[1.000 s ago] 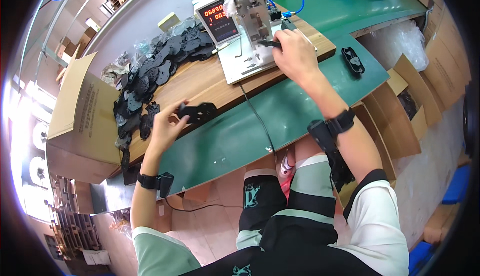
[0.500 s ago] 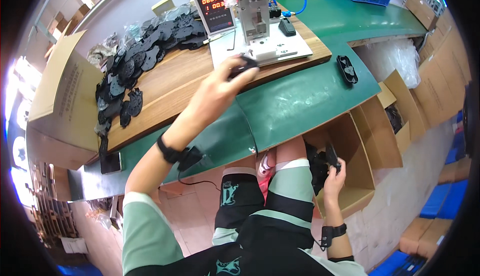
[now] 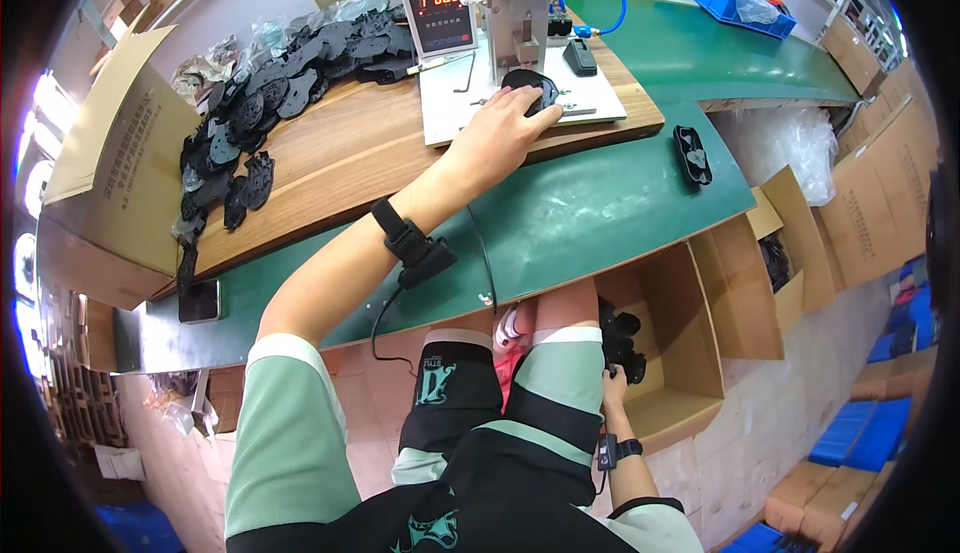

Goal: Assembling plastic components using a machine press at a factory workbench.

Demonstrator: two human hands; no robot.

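Observation:
My left hand [image 3: 505, 131] reaches over the work table to a small bench press [image 3: 516, 18]. Its fingers grip a rounded black plastic part [image 3: 533, 83], which sits at the fixture on the press's white base plate [image 3: 450, 113]. The fingers partly cover that part. Low on the right, beside my thigh, my right hand [image 3: 614, 393] is at the left side of an open cardboard box [image 3: 670, 400]. A small dark plastic piece [image 3: 611, 370] shows at its fingertips, close to several black parts [image 3: 624, 338] in the box.
A heap of flat black pieces [image 3: 290, 93] lies on the wooden board [image 3: 330, 163], beside a tall carton [image 3: 120, 173]. An oblong black part [image 3: 692, 156] rests on the green table [image 3: 580, 213]. A phone [image 3: 200, 301] lies near the left edge. A cable trails from my left wristband.
My left hand has moved right and forward, bringing the black plastic part onto the press fixture. My right hand has moved down and left, lowering the black piece it held up beside the box.

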